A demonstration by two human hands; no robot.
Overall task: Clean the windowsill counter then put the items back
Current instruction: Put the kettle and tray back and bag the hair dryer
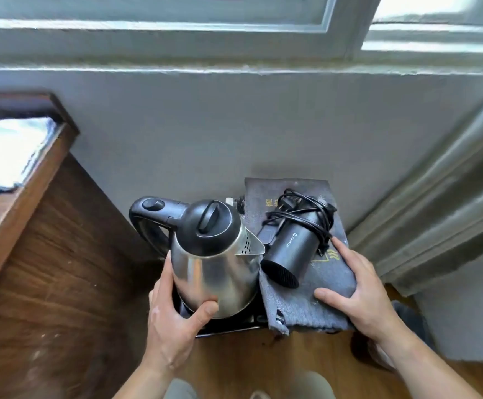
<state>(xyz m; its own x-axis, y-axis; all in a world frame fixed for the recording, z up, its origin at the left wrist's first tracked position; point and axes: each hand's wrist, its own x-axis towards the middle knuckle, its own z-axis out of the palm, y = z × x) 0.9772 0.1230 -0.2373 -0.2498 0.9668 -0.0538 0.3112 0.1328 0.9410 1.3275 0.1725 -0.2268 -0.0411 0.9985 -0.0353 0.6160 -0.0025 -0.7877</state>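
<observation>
Below the windowsill (234, 71), low against the grey wall, sit the kettle (214, 272) and, just right of it, a hair dryer (295, 249) lying on a folded grey cloth (303, 309).

- Kettle upright, black lid (208, 223) on, spout toward the dryer, handle (148, 214) pointing left. A dark base or tray (228, 326) shows under it; what carries that is hidden.
- Left hand (171, 315) wraps the kettle's lower body, thumb across the front, fingers round the left side.
- Right hand (361, 292) sits on the cloth's right edge, thumb and index finger on top, index tip touching the dryer's cord (318, 214). Other fingers are hidden, so I cannot tell whether it grips or only presses.
- Sill itself looks bare in view, so items are probably due to go back up.

Handling, my read:
- Kettle: stiff polished steel, likely slippery at the belly, and heavy if there's water in it (can't see). Handle is the safer hold; keep it level, since the lid may not be locked.
- Cloth is soft and will sag; the dryer is round, lies loose on it and could roll off. Support from beneath, or take the dryer by its barrel, keeping the loosely wound cord bundled.
- Kettle and dryer nearly touch, so lift one clear of the other.

Curtain (436, 197) at right, wooden furniture (47, 254) at left.
</observation>
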